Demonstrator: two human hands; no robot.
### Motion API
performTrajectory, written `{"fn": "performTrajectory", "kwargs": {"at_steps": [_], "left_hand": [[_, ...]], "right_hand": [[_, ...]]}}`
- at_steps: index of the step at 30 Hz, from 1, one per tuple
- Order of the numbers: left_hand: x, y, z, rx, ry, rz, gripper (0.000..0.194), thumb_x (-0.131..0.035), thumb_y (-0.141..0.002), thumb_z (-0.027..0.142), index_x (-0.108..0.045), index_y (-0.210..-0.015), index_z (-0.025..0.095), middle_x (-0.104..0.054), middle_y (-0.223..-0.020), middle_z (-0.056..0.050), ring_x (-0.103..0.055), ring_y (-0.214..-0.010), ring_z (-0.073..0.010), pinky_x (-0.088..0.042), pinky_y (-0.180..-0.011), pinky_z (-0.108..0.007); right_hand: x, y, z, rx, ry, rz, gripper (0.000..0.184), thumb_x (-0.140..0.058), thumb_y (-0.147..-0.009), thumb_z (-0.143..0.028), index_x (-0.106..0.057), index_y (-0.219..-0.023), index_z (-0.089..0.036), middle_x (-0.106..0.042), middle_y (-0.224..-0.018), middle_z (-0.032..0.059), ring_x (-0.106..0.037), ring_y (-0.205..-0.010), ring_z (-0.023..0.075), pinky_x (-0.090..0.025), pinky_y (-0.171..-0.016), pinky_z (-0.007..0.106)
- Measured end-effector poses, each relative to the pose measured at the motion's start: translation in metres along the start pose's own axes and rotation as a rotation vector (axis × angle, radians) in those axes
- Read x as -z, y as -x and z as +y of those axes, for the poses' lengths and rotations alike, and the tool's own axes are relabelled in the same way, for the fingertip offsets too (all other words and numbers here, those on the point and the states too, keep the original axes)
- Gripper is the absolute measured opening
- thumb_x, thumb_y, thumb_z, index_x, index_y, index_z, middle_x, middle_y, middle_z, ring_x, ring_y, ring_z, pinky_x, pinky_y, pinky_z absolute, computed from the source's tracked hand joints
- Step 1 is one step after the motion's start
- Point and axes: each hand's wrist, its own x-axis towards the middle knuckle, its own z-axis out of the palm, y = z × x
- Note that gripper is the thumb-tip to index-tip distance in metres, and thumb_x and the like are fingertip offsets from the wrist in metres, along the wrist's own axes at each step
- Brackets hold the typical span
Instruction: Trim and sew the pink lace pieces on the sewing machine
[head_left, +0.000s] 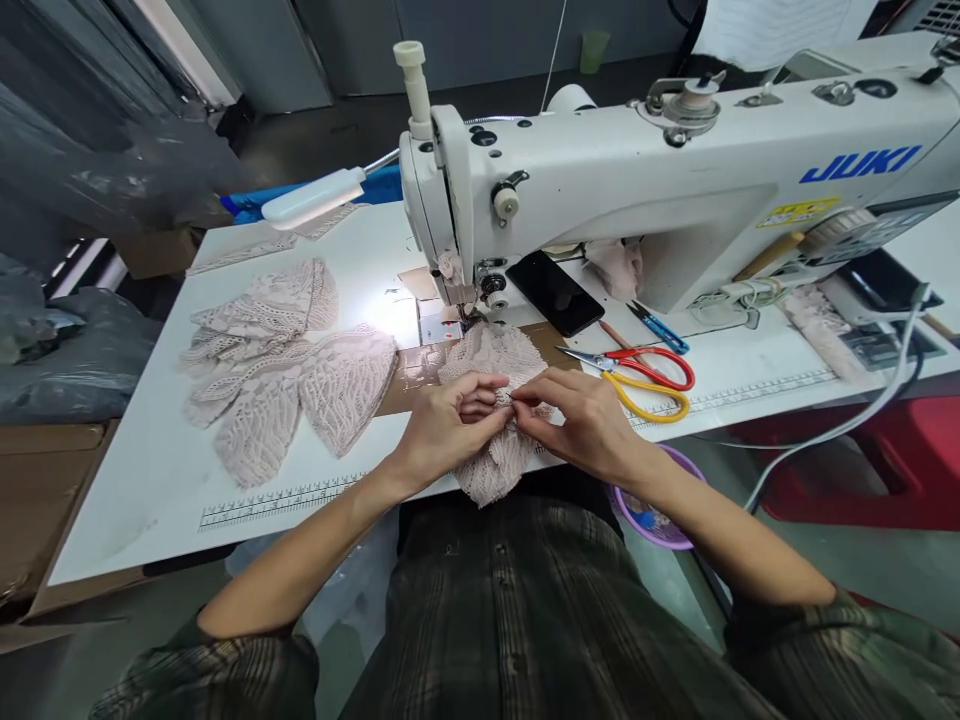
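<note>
A pale pink lace piece (487, 355) lies on the white table (150, 470) in front of the needle of the white sewing machine (675, 190) and hangs over the front edge. My left hand (450, 425) and my right hand (581, 415) meet over it, fingertips pinched together on the lace near its middle. Both hands are closed on the fabric.
A pile of finished pink lace pieces (285, 370) lies to the left. Scissors with red and yellow handles (645, 380), blue thread snips (660, 328) and a black phone (555, 292) lie to the right. A purple bowl (660, 515) sits below the table edge.
</note>
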Motion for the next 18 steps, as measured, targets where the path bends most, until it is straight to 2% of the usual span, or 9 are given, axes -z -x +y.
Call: {"fn": "performTrajectory", "kwargs": {"at_steps": [6, 11, 14, 18], "left_hand": [[-0.006, 0.004, -0.002, -0.175, -0.235, 0.059, 0.022, -0.067, -0.085, 0.021, -0.067, -0.106, 0.016, -0.076, -0.090, -0.005, -0.075, -0.079, -0.0159, -0.064, -0.076, -0.025], [-0.005, 0.005, -0.003, -0.267, -0.355, 0.049, 0.022, -0.061, -0.088, 0.021, -0.065, -0.109, 0.016, -0.076, -0.092, -0.006, -0.075, -0.079, -0.0165, -0.063, -0.074, -0.025], [0.000, 0.003, -0.001, -0.341, -0.456, 0.044, 0.023, -0.059, -0.089, 0.020, -0.064, -0.111, 0.013, -0.075, -0.091, -0.007, -0.074, -0.078, -0.0166, -0.060, -0.071, -0.025], [0.006, 0.000, 0.001, -0.328, -0.515, -0.013, 0.012, -0.060, -0.089, 0.023, -0.066, -0.094, 0.014, -0.068, -0.069, 0.000, -0.064, -0.057, -0.0111, -0.050, -0.055, -0.020]], "right_hand": [[-0.001, -0.002, -0.005, 0.002, 0.204, -0.065, 0.018, -0.051, -0.093, -0.020, -0.066, -0.085, -0.015, -0.067, -0.077, 0.0065, -0.060, -0.064, 0.0163, -0.032, -0.054, 0.028], [-0.004, -0.006, -0.005, 0.048, 0.337, -0.114, 0.020, -0.046, -0.092, -0.018, -0.062, -0.080, -0.015, -0.061, -0.074, 0.0060, -0.052, -0.057, 0.0155, -0.023, -0.050, 0.029], [-0.006, -0.007, -0.001, 0.091, 0.305, -0.113, 0.019, -0.046, -0.093, -0.020, -0.060, -0.081, -0.016, -0.059, -0.074, 0.0054, -0.050, -0.057, 0.0150, -0.023, -0.049, 0.029], [-0.012, -0.005, 0.005, 0.115, 0.144, -0.050, 0.015, -0.049, -0.093, -0.021, -0.057, -0.081, -0.016, -0.059, -0.075, 0.0045, -0.052, -0.059, 0.0136, -0.030, -0.050, 0.026]]}}
